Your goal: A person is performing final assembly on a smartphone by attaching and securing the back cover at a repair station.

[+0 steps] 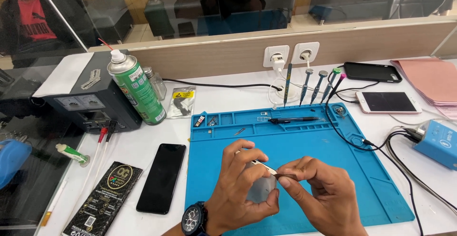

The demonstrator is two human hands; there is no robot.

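White workbench with a blue silicone repair mat (333, 169)
Left hand (240, 188) clamps a small silvery flat part (261, 188); right hand (323, 193), just beside, pinches thin metal tweezers (273, 170) against it

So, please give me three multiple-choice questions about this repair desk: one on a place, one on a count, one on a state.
1. Where does the black smartphone with the dark screen lie?
A. on the white table, left of the blue silicone work mat
B. on the mat
C. on the pink papers

2. How many precision screwdrivers stand behind the mat?
A. two
B. five
C. nine

3. What does the left hand do?
A. rests flat
B. grips a small silver phone part
C. holds the spray can

Answers: 1 A, it lies on the table beside the mat; 2 B, five handles show there; 3 B, its fingers close around the part while the right hand works a thin tool at it.
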